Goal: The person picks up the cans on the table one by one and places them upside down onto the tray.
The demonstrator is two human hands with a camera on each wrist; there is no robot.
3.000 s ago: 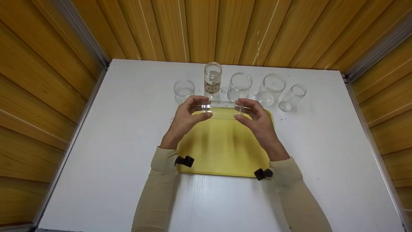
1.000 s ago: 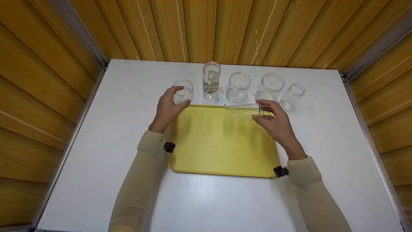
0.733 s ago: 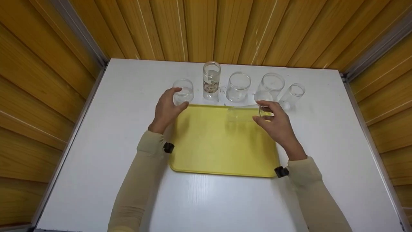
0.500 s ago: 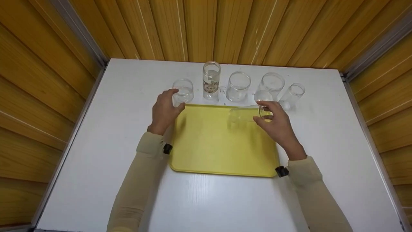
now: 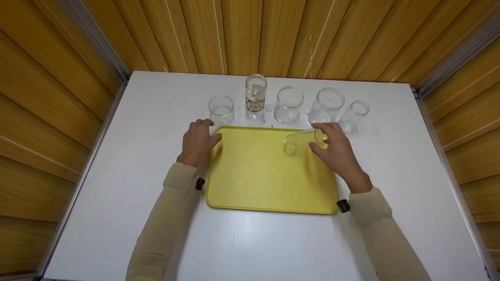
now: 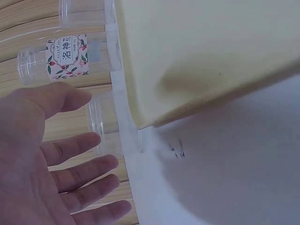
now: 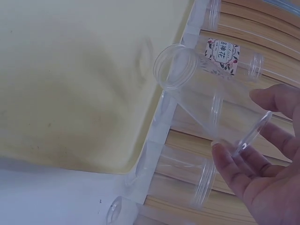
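My right hand (image 5: 339, 154) grips a clear, tall plastic jar (image 5: 300, 139) by one end, thumb and fingers around its rim. The jar tilts over the back right of a yellow tray (image 5: 265, 175). In the right wrist view its threaded mouth (image 7: 176, 66) points away from the hand, and the fingers hold the base end. My left hand (image 5: 196, 143) hovers by the tray's back left corner with nothing in it. Its fingers are spread in the left wrist view. Nearest to it stands a short clear jar (image 5: 222, 110).
Along the back of the white table (image 5: 156, 128) stand a tall jar with a floral label (image 5: 256, 102), two wide clear jars, one of them at centre (image 5: 289, 105) and one further right (image 5: 327, 104), and a narrow jar (image 5: 354, 115). A wooden-slat wall (image 5: 242, 35) rises behind.
Three seconds ago both hands held the jar level; the left hand has since let go, moved left, then drawn back toward me. The jar's free end has lately tipped down and toward the right.
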